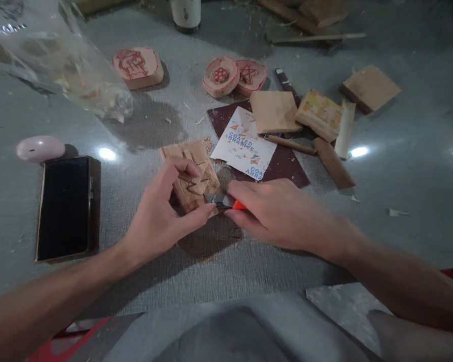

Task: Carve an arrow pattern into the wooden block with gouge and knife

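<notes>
A carved wooden block (191, 176) with a raised pattern on its top is gripped by my left hand (166, 201), fingers over its left side and thumb at the near edge. My right hand (287, 213) is closed around a utility knife (224, 201) with an orange body, most of it hidden in the palm. The metal blade points left and meets the block's near right edge, close to my left thumb. Wood crumbs lie at the block's far corner.
Beyond the block lie sandpaper sheets (243, 146), plain wood blocks (274, 111) and wood strips (334, 163). Round blocks with red drawings (221, 75) sit farther back. At left are a phone (64, 208), a pink oval case (41, 149) and a clear plastic bag (79, 65).
</notes>
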Demonstrator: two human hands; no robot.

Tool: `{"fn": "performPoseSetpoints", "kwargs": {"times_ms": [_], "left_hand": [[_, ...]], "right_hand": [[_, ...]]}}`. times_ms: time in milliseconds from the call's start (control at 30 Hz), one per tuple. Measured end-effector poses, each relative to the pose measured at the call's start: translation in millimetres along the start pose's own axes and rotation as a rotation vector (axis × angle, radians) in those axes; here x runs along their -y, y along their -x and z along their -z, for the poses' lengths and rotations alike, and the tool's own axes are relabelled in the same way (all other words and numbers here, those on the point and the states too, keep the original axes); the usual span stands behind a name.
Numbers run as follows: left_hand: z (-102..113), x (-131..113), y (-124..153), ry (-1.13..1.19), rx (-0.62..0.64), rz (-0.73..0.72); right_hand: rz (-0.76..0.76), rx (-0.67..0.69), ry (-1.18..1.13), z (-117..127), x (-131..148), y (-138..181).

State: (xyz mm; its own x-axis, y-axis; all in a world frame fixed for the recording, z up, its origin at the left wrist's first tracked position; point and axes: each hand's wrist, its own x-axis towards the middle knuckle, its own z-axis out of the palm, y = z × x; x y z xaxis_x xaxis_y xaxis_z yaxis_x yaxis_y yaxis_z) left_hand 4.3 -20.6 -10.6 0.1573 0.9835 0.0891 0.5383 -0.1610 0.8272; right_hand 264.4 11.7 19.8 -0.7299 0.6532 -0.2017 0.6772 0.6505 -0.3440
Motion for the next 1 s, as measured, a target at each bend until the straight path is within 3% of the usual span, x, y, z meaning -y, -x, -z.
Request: {"fn": "performPoseSetpoints", "kwargs": {"times_ms": [300, 1000], "left_hand": [[-4.6, 4.0, 1.0, 0.15, 0.042, 0.011], [-1.1, 8.6, -2.3, 0.203, 0.001, -0.074]], "right_hand": [[-0.001, 0.003, 0.021, -1.8, -1.5, -1.7], [-0.018, -0.057, 0.033, -3.3, -0.4, -2.8]]}}
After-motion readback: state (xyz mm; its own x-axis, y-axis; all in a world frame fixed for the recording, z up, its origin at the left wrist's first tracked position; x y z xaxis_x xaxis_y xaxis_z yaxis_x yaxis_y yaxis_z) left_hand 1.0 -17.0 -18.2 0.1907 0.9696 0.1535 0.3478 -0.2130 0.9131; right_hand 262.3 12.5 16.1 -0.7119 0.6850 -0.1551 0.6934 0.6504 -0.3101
